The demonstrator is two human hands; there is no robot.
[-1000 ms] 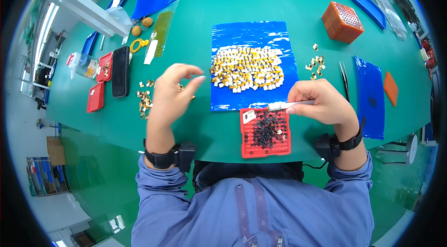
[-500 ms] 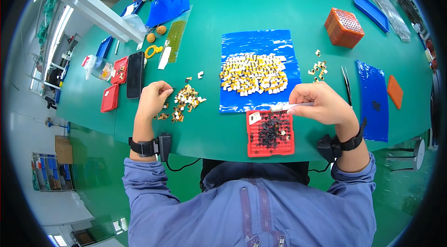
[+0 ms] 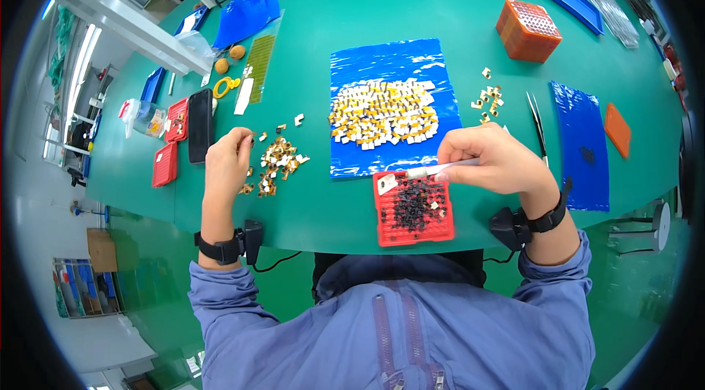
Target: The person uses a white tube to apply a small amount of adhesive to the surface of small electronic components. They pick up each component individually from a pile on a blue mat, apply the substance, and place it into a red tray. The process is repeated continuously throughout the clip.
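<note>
My right hand [image 3: 490, 159] grips a white pen-shaped tool [image 3: 439, 168] between thumb and fingers. Its tip points left over the far edge of a red pegged tray [image 3: 380, 225]. Many tiny black pieces [image 3: 411, 206] lie in that tray, with a few pale bits among them and a white tab [image 3: 386, 183] at its far left corner. My left hand [image 3: 226, 162] is pinched closed, and a tiny dark speck shows at the fingertips, too small to name. Just right of it lies a loose pile of small white-and-gold parts [image 3: 280, 159].
Beyond the tray, a blue sheet [image 3: 352, 59] carries many white-and-yellow parts [image 3: 385, 114]. On the right are loose parts [image 3: 486, 102], tweezers [image 3: 537, 125], another blue sheet [image 3: 580, 140] and an orange stack [image 3: 529, 30]. A black phone [image 3: 200, 125] and red trays [image 3: 165, 164] stand left.
The whole scene has shifted slightly left in view. My right hand has brought the tool's tip a little further left along the tray. My left hand stays pinched beside the pile, fingers tilted more upward.
</note>
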